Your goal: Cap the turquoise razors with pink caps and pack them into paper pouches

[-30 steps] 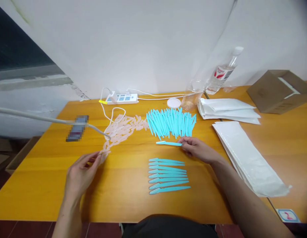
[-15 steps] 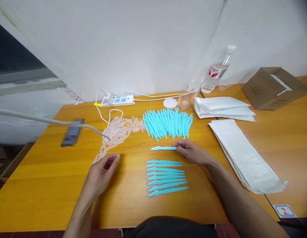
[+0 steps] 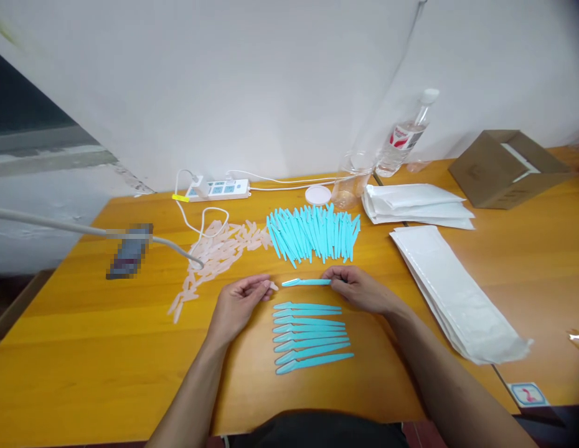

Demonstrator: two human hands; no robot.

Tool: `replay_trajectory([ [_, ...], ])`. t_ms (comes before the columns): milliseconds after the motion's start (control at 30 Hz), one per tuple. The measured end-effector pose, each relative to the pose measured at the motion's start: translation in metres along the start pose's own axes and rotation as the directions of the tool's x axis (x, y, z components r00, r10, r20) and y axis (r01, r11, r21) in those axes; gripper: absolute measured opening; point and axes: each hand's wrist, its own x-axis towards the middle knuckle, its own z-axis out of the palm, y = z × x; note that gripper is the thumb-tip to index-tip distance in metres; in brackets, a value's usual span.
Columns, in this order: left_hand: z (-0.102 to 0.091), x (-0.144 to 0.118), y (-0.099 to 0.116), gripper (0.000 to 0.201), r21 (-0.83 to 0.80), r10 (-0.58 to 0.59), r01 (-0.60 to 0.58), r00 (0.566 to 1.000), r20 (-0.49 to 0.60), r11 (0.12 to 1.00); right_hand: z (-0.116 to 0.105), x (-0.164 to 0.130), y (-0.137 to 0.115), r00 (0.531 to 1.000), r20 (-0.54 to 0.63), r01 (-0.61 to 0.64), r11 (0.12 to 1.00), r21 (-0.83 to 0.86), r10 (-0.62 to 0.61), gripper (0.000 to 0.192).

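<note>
My right hand (image 3: 359, 289) pinches the handle end of a turquoise razor (image 3: 306, 282), held level just above the table. My left hand (image 3: 240, 302) holds a small pale pink cap (image 3: 272, 286) right at the razor's blade tip. Below them several turquoise razors (image 3: 310, 336) lie in a neat row. A heap of more turquoise razors (image 3: 312, 231) sits behind, with a scatter of pale pink caps (image 3: 215, 252) to its left.
White pouches lie in a stack (image 3: 452, 292) at right and another stack (image 3: 418, 205) behind it. A cardboard box (image 3: 508, 168), water bottle (image 3: 404, 137), clear cup (image 3: 348, 183), white lid (image 3: 318, 195), power strip (image 3: 217, 188) and a phone on an arm (image 3: 128, 252) stand around.
My left hand moved right from the pink caps with one cap, up to the razor's tip. My right hand kept the razor nearly still.
</note>
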Motion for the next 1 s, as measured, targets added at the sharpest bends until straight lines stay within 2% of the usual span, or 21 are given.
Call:
replay_trajectory([
  [167, 0.001, -0.006, 0.002, 0.039, 0.137, 0.08, -0.091, 0.993, 0.081, 0.986, 0.001, 0.0, -0.003, 1.0, 0.008, -0.025, 0.999, 0.024, 0.025, 0.019],
  [267, 0.004, -0.007, 0.002, 0.037, 0.208, 0.12, -0.128, 0.992, 0.049, 0.97, 0.001, 0.0, -0.003, 1.0, 0.004, -0.026, 0.999, 0.025, 0.026, 0.019],
  [400, 0.008, -0.006, 0.001, 0.04, 0.205, 0.103, -0.105, 0.994, 0.02, 0.973, 0.001, -0.001, -0.002, 1.0, 0.003, -0.007, 1.0, 0.017, 0.007, 0.019],
  [567, 0.015, -0.006, 0.0, 0.039, 0.137, 0.05, -0.056, 0.997, 0.053, 0.989, 0.0, -0.001, -0.004, 0.999, 0.02, -0.025, 0.999, 0.028, 0.024, 0.021],
  [733, 0.024, -0.009, 0.0, 0.038, 0.155, 0.023, -0.038, 0.995, 0.095, 0.987, 0.005, -0.002, -0.009, 0.999, 0.04, 0.004, 0.999, 0.04, -0.006, 0.023],
  [833, 0.025, -0.01, 0.003, 0.037, 0.251, 0.077, -0.103, 0.991, 0.109, 0.962, 0.013, -0.001, -0.012, 0.997, 0.034, 0.07, 0.997, 0.035, -0.072, 0.029],
  [1000, 0.019, -0.008, 0.01, 0.034, 0.418, 0.204, -0.24, 0.971, 0.128, 0.876, 0.027, 0.002, -0.016, 0.983, -0.003, 0.182, 0.981, -0.068, -0.183, 0.035],
])
